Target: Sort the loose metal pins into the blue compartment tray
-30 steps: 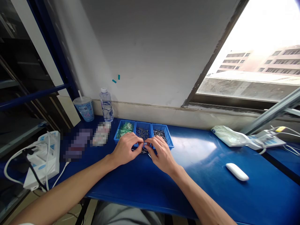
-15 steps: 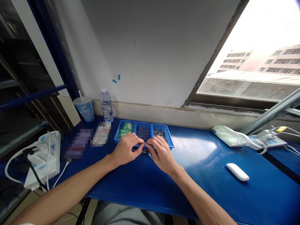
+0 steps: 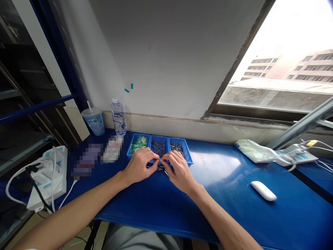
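My left hand (image 3: 142, 165) and my right hand (image 3: 180, 169) meet fingertip to fingertip in a pinch, just in front of a row of blue bins. Whatever sits between the fingers is too small to name. The left bin (image 3: 128, 150) holds small clear-green pieces (image 3: 138, 144). In the middle bin lie dark metal pins or screws (image 3: 158, 148), and the right bin (image 3: 190, 157) holds short dark screw-like parts (image 3: 177, 148). Several slim metal pieces (image 3: 160, 167) lie on the blue table under my hands, partly hidden by them.
A water bottle (image 3: 118, 118) and a lidded cup with straw (image 3: 94, 121) stand at the back left. Left lies a power strip (image 3: 49, 177) with cables. On the right are a white rounded case (image 3: 263, 191), a plastic packet (image 3: 256, 151) and another power strip (image 3: 299, 155).
Both hands stay in nearly the same place. The fingertips have shifted very slightly; nothing else has visibly moved.
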The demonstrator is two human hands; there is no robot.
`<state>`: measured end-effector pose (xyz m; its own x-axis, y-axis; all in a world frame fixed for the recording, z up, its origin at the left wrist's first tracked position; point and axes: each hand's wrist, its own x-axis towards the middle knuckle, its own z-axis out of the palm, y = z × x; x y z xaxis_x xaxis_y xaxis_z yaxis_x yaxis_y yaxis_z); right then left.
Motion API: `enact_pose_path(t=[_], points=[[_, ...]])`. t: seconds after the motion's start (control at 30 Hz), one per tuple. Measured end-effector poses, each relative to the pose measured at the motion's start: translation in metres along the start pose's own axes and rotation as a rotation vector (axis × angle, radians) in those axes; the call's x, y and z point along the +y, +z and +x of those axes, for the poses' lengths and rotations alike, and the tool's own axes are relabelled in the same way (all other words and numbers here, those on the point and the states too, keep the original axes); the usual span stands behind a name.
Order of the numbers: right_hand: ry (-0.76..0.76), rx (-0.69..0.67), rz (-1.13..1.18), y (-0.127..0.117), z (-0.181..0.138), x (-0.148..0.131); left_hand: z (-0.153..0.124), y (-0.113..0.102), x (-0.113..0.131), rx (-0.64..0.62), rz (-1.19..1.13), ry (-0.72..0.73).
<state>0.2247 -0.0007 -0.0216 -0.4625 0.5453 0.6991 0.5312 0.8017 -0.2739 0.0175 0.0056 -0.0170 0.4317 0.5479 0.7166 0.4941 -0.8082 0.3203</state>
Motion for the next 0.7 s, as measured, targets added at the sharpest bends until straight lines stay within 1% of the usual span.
enact_pose_path(t=[0.33, 0.7], points=[[-0.003, -0.026, 0.020, -0.0015, 0.0002, 0.0014, -0.0001, -0.0014, 0.0006, 0.002, -0.006, 0.009], [-0.015, 0.005, 0.001, 0.0009, -0.0005, 0.0016, 0.0001, 0.0002, -0.0005, 0.007, -0.006, 0.020]])
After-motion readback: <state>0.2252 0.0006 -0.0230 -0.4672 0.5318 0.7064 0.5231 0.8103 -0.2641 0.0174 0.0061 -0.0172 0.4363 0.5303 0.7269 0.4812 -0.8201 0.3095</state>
